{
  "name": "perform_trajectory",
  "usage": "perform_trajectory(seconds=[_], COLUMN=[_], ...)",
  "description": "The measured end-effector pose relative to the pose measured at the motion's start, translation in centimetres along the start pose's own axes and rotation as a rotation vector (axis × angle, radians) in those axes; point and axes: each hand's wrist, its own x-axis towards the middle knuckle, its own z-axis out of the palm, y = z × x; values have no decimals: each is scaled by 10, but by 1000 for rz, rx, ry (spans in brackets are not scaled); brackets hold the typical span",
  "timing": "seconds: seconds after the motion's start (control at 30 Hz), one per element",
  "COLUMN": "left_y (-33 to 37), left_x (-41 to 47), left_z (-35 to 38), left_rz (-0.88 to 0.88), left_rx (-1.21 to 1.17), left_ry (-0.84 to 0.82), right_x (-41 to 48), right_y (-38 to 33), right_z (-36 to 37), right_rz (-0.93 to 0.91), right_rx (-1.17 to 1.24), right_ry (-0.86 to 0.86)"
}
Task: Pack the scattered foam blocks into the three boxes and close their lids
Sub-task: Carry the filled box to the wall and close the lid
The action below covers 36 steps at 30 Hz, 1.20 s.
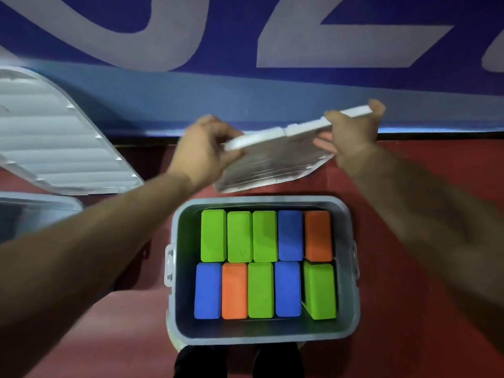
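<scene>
A grey plastic box (180, 331) stands open on the red floor below me. Several green, blue and orange foam blocks (261, 289) fill it in two rows. I hold a white ribbed lid (275, 162) tilted in the air just beyond the box's far edge. My left hand (203, 151) grips the lid's left end, thumb over its rim. My right hand (351, 135) grips its right end.
A second grey box (41, 205) sits at the left edge, its white ribbed lid (54, 135) leaning open behind it. A blue wall with large pale letters rises at the back. My dark shoes (240, 361) show just under the near box.
</scene>
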Motion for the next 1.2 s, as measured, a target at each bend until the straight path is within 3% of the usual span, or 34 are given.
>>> perform_trajectory(seconds=[0.2,0.3,0.33,0.43,0.5,0.57,0.63,0.73,0.87,0.93,1.0,1.1,1.2], left_y=[44,54,51,21,-14,-42,-73,-109,-114,-118,-127,-119,-118], left_x=[-75,-102,-106,-103,-102,-103,-109,-131,-183,-210,-234,-251,-257], left_z=[46,58,61,61,60,53,43,36,67,89,113,134,144], left_rz=[44,19,-33,-197,-350,-532,-715,-966,-1002,-1077,-1095,-1010,-971], left_rx=[-174,-227,-243,-157,6,135,191,144,75,28,119,352,277], left_ry=[-116,-210,-228,-210,-129,-79,-52,-60,-283,-346,-350,-235,-64], right_x=[-38,-53,-51,-39,-49,-57,-60,-63,-42,-34,-21,-8,-2], right_y=[55,75,82,102,100,103,103,103,135,162,195,229,254], right_z=[-44,-91,-113,-168,-204,-221,-232,-249,-266,-259,-250,-236,-230], right_rz=[323,266,138,114,279,229,428,479,628,568,371,104,-2], right_rx=[31,-108,-239,-472,-424,-288,-79,-140,-334,-402,-482,-617,-766], right_ry=[95,8,-30,-193,-335,-463,-487,-540,-460,-391,-272,-36,21])
